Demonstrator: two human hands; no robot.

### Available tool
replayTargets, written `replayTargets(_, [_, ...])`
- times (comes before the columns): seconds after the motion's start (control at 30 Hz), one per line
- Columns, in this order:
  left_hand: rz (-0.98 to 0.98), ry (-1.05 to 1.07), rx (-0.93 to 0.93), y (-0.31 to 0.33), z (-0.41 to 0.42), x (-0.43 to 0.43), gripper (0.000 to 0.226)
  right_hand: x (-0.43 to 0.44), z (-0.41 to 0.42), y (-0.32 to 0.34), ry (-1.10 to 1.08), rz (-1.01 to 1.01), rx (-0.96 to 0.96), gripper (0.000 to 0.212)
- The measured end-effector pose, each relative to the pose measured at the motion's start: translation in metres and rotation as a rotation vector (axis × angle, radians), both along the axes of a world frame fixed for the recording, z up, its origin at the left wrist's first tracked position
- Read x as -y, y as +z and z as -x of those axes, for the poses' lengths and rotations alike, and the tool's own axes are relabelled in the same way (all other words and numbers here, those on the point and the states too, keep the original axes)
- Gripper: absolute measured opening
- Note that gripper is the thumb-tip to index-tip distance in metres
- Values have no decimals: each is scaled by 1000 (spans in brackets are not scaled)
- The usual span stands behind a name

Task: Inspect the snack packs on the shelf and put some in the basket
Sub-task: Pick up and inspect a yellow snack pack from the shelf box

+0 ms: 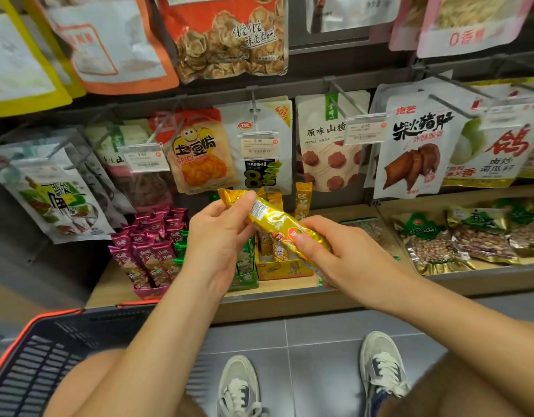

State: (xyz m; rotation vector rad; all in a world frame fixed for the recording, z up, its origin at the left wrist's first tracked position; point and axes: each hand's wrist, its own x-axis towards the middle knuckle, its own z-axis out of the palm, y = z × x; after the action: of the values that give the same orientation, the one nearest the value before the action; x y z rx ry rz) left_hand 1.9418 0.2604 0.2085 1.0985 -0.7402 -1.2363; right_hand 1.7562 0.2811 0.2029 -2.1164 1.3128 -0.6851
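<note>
Yellow snack pack [271, 219]: held slantwise in the air between both hands, upper end toward the left, lower end toward the right; hung in front of the boxed packs on the shelf, well apart from the basket.
Left hand [217, 236]: gripped the upper end of the pack, with the thumb on the foil just beside a white printed patch.
Right hand [341, 254]: clasped the lower end, with fingers curled beneath and the thumb laid across the front near a red-and-green mark.
Basket [79, 332]: sat at lower left, below the shelf's front edge, with dark slatted walls and an orange rim; partly covered by the left forearm.
Shelf [290, 296]: wooden ledge, loaded with open display boxes set side by side.
Purple packs [151, 245]: stood upright in a box at the left of the row.
Green box [246, 276]: stood in the middle, mostly hidden behind the left hand.
Yellow box [277, 267]: stood just behind the hands, with gold-foil packs upright inside.
Peanut bags [434, 245]: lay flat and overlapping on the shelf at the right.
Hanging packs [199, 152]: dangled from pegs above the shelf, in a row with clear price tags in front.
Price tag [258, 145]: read 5.90, fixed at a peg's tip above the held pack.
Sneakers [383, 365]: two pale lace-ups, planted on grey floor tiles [320, 341] before the shelf.
</note>
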Motion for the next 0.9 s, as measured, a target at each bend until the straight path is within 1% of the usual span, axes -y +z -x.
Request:
replayTargets(0.1, [-14, -21, -93, -2, 2, -1, 19, 3, -3, -2, -14, -8, 14, 35])
replayTargets(0.17, [-29, -79, -124, -4, 5, -3, 22, 5, -3, -3, -20, -22, 50, 32])
replayTargets(0.2, [-37, -126, -132, -6, 7, -5, 27, 5, -3, -4, -19, -37, 85, 30])
replayTargets(0.27, [-44, -200, -114, -8, 11, -8, 35, 6, -3, -4, 0, -79, 151, 26])
replayTargets(0.33, [-32, -190, -54, -8, 12, -9, 33, 10, -3, -3, 37, -163, 174, 25])
replayTargets(0.4, [17, -125, 74, -8, 11, -9, 23, 18, -2, -2, 39, -244, 178, 24])
replayTargets(0.43, [50, -96, 195, -8, 11, -8, 17, 22, -2, 0, 18, -278, 216, 23])
replayTargets(0.5, [125, -74, 510, -11, 14, -10, 13, 27, -3, 2, -3, -317, 340, 29])
replayTargets(0.57, [175, -84, 780, -16, 21, -14, 13, 27, -5, 4, 46, -303, 437, 42])
replayTargets(0.6, [190, -75, 879, -18, 25, -16, 12, 26, -7, 3, 72, -263, 450, 44])
replayTargets(0.63, [206, -61, 951, -20, 28, -18, 10, 24, -9, 2, 74, -199, 440, 38])
replayTargets(0.7, [246, -42, 1025, -22, 32, -19, 10, 23, -11, 0, 24, -86, 428, 20])
replayTargets(0.77, [291, -43, 1083, -24, 34, -18, 21, 25, -11, -3, -52, -55, 475, 11])
replayTargets(0.83, [331, -62, 1192, -26, 33, -18, 30, 29, -7, -1, -160, -60, 510, 11])
replayTargets(0.9, [326, -110, 1319, -29, 30, -18, 32, 36, 4, 4, -294, -72, 575, 18])
